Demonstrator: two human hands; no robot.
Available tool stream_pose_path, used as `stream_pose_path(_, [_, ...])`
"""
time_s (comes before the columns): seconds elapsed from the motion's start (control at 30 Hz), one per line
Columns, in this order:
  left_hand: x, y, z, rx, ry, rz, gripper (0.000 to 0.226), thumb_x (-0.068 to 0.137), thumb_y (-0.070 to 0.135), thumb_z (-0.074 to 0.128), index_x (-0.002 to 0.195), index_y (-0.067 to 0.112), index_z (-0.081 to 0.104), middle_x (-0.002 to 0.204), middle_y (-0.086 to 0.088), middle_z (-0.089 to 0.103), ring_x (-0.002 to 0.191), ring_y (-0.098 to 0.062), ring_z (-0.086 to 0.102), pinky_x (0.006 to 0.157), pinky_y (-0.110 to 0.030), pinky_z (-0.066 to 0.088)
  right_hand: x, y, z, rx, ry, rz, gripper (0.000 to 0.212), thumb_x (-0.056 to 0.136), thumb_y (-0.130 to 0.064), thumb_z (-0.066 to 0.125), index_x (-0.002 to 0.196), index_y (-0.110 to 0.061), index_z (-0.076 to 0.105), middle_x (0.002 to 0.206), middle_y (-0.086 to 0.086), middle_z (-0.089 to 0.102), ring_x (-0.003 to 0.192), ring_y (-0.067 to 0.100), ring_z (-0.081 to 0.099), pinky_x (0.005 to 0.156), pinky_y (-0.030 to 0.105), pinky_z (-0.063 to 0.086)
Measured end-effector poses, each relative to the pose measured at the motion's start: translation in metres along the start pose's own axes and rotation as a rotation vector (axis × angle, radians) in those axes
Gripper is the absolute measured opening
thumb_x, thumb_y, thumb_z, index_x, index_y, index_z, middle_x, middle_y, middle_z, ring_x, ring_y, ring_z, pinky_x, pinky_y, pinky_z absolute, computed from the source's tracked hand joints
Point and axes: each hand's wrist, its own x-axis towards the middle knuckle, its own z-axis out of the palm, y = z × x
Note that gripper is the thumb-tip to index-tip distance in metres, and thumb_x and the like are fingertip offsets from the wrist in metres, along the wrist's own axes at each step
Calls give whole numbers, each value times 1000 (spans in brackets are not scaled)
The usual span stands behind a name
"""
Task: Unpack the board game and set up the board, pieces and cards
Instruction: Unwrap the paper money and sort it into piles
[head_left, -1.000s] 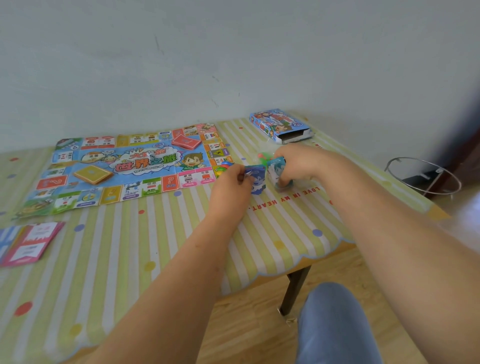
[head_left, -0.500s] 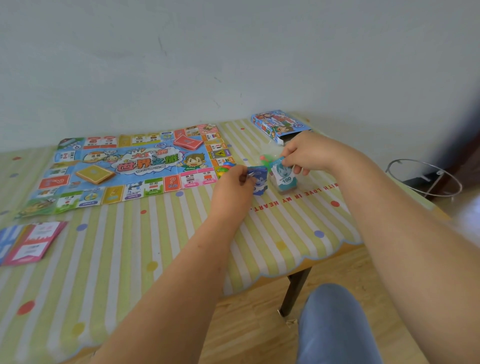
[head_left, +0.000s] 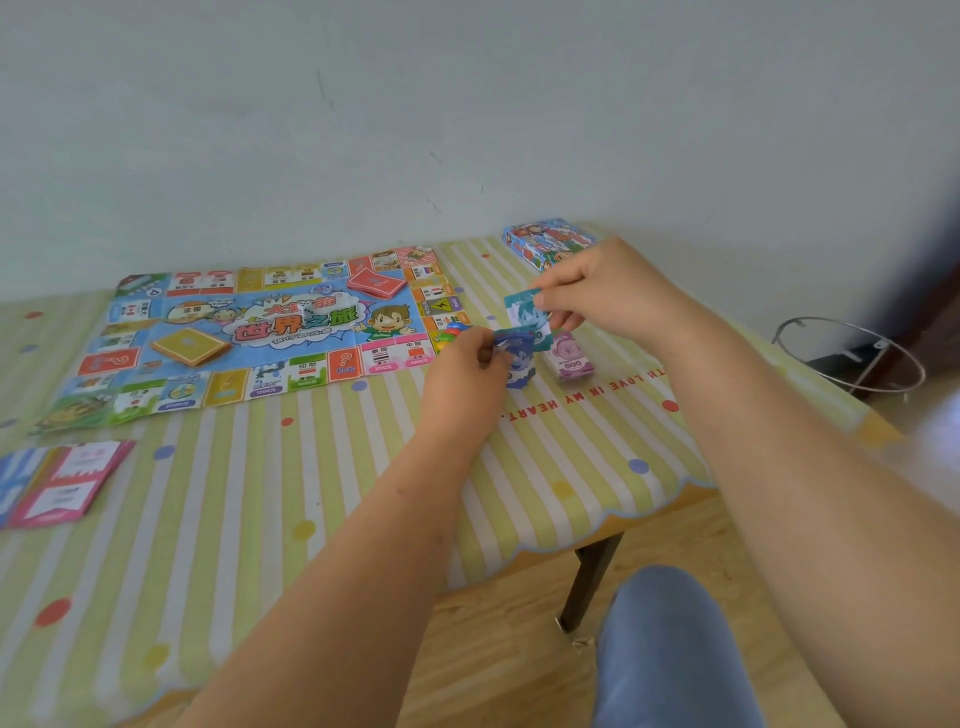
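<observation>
The colourful game board (head_left: 260, 338) lies unfolded at the far left of the table, with a red card deck (head_left: 375, 284) and a yellow card deck (head_left: 189, 345) on it. My right hand (head_left: 597, 291) pinches teal play-money notes (head_left: 524, 312), lifted above a purple stack of notes (head_left: 569, 358) that lies on the table. My left hand (head_left: 462, 364) pinches blue play-money notes (head_left: 517, 358) just right of the board. Small coloured plastic pieces (head_left: 452, 332) peek out beside the board's corner. The open game box (head_left: 545, 241) lies at the back behind my right hand.
Pink and blue cards (head_left: 57, 480) lie at the table's left edge. The striped tablecloth (head_left: 260, 493) covers the table, whose front-right corner is near my knee (head_left: 670, 639). A round metal stand (head_left: 852, 353) sits on the floor at the right.
My right hand has lifted the teal notes up off the stack, uncovering the purple notes beneath. My left hand stays in place with the blue notes.
</observation>
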Motion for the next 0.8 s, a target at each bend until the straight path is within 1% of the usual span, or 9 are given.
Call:
stream_pose_path(0.1, [0, 1, -1, -11, 16, -15, 19, 94, 15, 52, 109, 18, 63, 79, 13, 61, 79, -14, 59, 64, -23, 44, -3, 3, 1, 46, -22, 16, 19, 86, -12, 68, 105, -14, 73, 76, 9, 73, 67, 16, 69, 78, 30, 58])
stream_pose_path(0.17, [0, 2, -1, 9, 22, -2, 24, 95, 15, 52, 115, 18, 63, 79, 16, 58, 79, -11, 56, 64, -19, 44, -4, 4, 2, 79, -26, 19, 19, 86, -11, 68, 105, -12, 73, 76, 10, 73, 66, 16, 69, 76, 30, 58])
stream_pose_path(0.23, [-1, 2, -2, 28, 26, 22, 27, 95, 15, 52, 119, 20, 63, 92, 13, 61, 80, -8, 54, 63, -12, 40, -3, 6, 3, 101, -31, 24, 20, 85, -10, 68, 105, -10, 73, 75, 9, 72, 65, 15, 68, 74, 29, 58])
stream_pose_path(0.3, [0, 2, -1, 29, 23, 37, 30, 95, 15, 51, 123, 22, 61, 102, 11, 63, 81, -5, 54, 62, -8, 39, -2, 7, 4, 112, -47, 30, 20, 85, -8, 68, 105, -9, 73, 75, 8, 72, 64, 14, 68, 71, 27, 56])
stream_pose_path(0.43, [0, 1, -1, 20, 9, 46, 34, 96, 11, 50, 129, 15, 57, 96, 10, 58, 76, -2, 52, 56, 0, 37, -4, 10, 10, 69, -115, 41, 19, 87, -8, 66, 104, -8, 75, 84, 10, 74, 66, 11, 69, 67, 21, 56])
stream_pose_path(0.5, [0, 0, -1, 12, 1, 45, 36, 96, 11, 49, 132, 15, 55, 103, 8, 62, 85, -5, 55, 57, 2, 37, -5, 11, 10, 58, -137, 43, 20, 89, -10, 65, 106, -10, 75, 87, 8, 75, 70, 11, 70, 67, 19, 54])
stream_pose_path(0.6, [2, -4, 1, -8, -18, 45, 36, 97, 13, 48, 132, 17, 55, 114, 4, 66, 96, -7, 59, 60, 1, 40, -5, 13, 8, 48, -143, 40, 21, 93, -13, 61, 109, -12, 73, 91, 2, 75, 79, 13, 72, 72, 21, 54])
stream_pose_path(0.7, [2, -3, 1, -10, -29, 61, 35, 97, 12, 47, 129, 17, 57, 112, 2, 67, 94, -8, 59, 60, 2, 40, -5, 14, 5, 48, -156, 30, 22, 95, -10, 57, 111, -11, 72, 94, 7, 75, 80, 14, 72, 73, 22, 56])
stream_pose_path(0.8, [1, 0, 0, -10, -36, 74, 33, 97, 9, 46, 126, 16, 59, 105, 3, 64, 89, -7, 57, 59, 2, 39, -7, 14, 6, 52, -176, 14, 20, 94, -6, 57, 106, -9, 73, 100, 8, 74, 78, 15, 73, 69, 21, 56])
